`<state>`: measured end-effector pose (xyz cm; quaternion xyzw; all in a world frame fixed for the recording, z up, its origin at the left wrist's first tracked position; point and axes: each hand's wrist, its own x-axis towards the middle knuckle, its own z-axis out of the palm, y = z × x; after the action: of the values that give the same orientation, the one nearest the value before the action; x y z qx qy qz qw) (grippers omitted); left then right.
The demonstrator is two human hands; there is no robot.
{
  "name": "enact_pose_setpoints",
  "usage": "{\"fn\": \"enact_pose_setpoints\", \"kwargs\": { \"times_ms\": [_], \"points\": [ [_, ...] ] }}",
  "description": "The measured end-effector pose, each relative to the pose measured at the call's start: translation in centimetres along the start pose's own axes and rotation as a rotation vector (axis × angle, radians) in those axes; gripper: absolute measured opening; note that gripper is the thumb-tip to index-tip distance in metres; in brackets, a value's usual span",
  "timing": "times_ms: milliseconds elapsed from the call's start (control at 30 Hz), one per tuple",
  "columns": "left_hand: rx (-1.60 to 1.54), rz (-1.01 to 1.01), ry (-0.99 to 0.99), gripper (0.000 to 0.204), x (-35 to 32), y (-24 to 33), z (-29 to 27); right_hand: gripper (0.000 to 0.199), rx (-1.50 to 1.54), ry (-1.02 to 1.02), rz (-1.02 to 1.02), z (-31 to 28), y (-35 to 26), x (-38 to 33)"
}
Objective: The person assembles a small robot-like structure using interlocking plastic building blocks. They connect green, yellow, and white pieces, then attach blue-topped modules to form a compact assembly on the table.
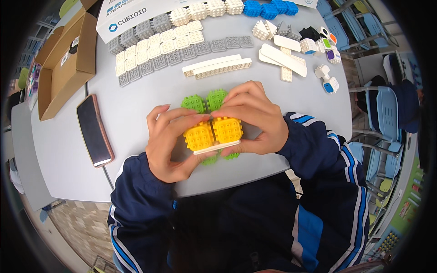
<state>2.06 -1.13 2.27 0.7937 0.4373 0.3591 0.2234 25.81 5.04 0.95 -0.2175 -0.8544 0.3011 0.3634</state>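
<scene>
Two yellow studded cube blocks sit side by side between my hands, with a thin white plate along their near edge. My left hand grips the left yellow block, fingers on its far side and thumb at the white plate. From the other side my right hand holds the right yellow block, its thumb against the plate's right end. Beyond them are two green studded blocks; more green pieces show below the plate. How the green and yellow blocks join is hidden by my fingers.
Rows of grey, white and blue cubes line the far side, with small flat plates before them. White beams and strips lie nearer. A phone and open cardboard box are at left.
</scene>
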Motion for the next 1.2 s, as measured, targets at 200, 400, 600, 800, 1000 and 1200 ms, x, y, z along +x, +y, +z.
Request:
{"fn": "enact_pose_setpoints", "kwargs": {
  "times_ms": [200, 400, 600, 800, 1000, 1200],
  "points": [
    [0.019, 0.029, 0.018, 0.055, 0.1, -0.4, 0.0, 0.056, 0.012, -0.016, 0.039, 0.2, 0.0, 0.1],
    [0.012, 0.0, 0.042, 0.052, 0.6, -0.3, 0.2, 0.054, 0.031, -0.007, 0.055, 0.4, 0.2, 0.0],
    [0.031, 0.008, -0.003, 0.049, 0.2, 0.1, -0.2, 0.051, 0.007, 0.006, -0.04, -0.1, -0.1, -0.1],
    [0.135, 0.037, 0.059, 0.055, -0.6, 1.2, 0.1, 0.049, 0.024, 0.028, -0.083, -0.4, -0.6, -0.3],
    [0.164, 0.053, 0.047, 0.056, -0.6, 1.3, -0.2, 0.05, 0.036, 0.049, -0.116, -0.1, -0.1, -0.5],
    [0.113, 0.073, 0.053, 0.058, -0.7, 0.9, 0.2, 0.051, 0.04, 0.014, -0.079, -0.1, -0.3, -0.7]
  ]
}}
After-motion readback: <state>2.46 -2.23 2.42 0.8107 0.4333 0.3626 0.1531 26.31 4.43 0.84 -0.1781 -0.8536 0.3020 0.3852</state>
